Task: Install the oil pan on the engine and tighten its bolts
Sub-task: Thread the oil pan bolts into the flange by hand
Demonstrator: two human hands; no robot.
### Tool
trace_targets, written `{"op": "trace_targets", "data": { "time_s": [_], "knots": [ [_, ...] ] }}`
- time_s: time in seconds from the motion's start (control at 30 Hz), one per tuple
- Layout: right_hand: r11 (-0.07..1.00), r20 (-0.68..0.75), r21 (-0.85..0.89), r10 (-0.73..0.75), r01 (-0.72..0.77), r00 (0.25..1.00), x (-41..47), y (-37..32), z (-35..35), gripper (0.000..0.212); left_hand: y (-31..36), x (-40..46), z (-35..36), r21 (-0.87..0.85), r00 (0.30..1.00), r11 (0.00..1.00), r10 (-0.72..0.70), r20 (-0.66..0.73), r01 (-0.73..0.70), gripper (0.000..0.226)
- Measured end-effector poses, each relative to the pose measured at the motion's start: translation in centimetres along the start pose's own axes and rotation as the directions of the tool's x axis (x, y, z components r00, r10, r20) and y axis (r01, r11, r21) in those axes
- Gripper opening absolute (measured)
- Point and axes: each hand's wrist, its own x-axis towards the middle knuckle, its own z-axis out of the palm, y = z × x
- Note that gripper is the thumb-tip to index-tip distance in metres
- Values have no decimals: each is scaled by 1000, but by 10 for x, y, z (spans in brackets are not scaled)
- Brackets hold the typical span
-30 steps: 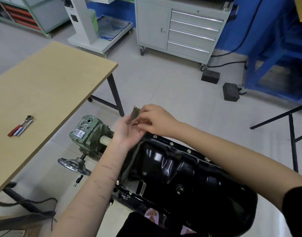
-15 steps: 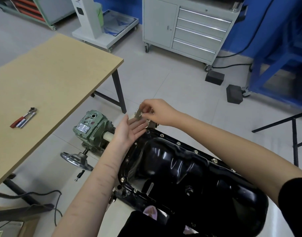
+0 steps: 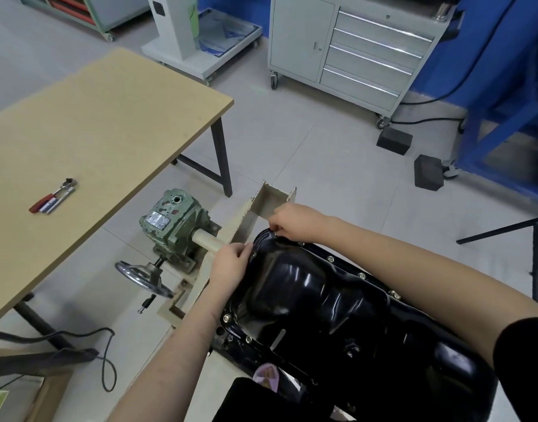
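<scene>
1. While both hands work at its far end, the black oil pan (image 3: 322,300) sits on the engine, bolts (image 3: 361,275) seated along its flange.
2. Wooden bench (image 3: 94,141) stands left, carrying a red-handled ratchet (image 3: 53,196).
3. Green gearbox (image 3: 173,220) with handwheel (image 3: 144,278) is beside the pan.
4. Left hand (image 3: 229,266) rests on the pan's corner, fingers loosely curled; grip indeterminate.
5. Right hand (image 3: 295,222) fingers pinch something small at the flange.

Both hands at black oil pan (image 3: 307,287) far rim: left hand (image 3: 231,266), right hand (image 3: 295,222).
</scene>
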Motion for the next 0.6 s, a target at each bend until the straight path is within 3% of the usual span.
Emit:
{"op": "trace_targets", "data": {
  "time_s": [0.13,0.6],
  "knots": [
    [985,4,-155,-78,78,997,3,-3,3,22,-4,0,10,71,996,995,72,-58,-68,39],
    [949,72,-272,-143,157,987,9,-9,-3,21,-20,9,22,-152,990,978,135,-48,-141,40]
  ]
}}
